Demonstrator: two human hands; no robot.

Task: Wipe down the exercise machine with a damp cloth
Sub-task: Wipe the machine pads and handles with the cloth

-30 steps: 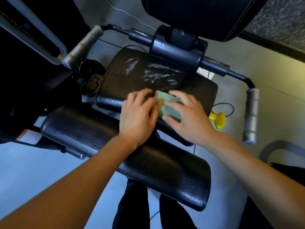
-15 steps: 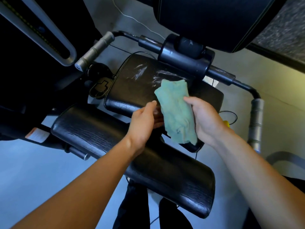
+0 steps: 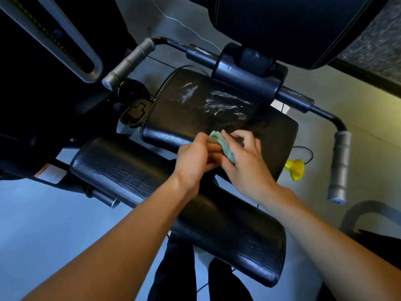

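A black padded seat [image 3: 195, 101] of the exercise machine lies in the middle of the head view, with white smears on its far half. A second black pad [image 3: 134, 168] lies nearer me. A pale green cloth [image 3: 223, 144] is bunched small between my two hands over the seat's near edge. My left hand [image 3: 193, 157] pinches the cloth's left end with curled fingers. My right hand [image 3: 245, 161] holds its right side, thumb under it and fingers arched above. Most of the cloth is hidden by the hands.
A black hub with two grey-gripped handles, one [image 3: 128, 61] at left and one [image 3: 340, 166] at right, crosses behind the seat. A dark backrest [image 3: 293, 25] stands at top. A yellow knob [image 3: 294, 169] sits right of the seat. Grey floor and my dark trouser legs [image 3: 173, 274] are below.
The cloth was pressed flat on the seat, then lifted and hung open from my right hand. Now it is gathered into a small bunch between both hands, low over the seat.
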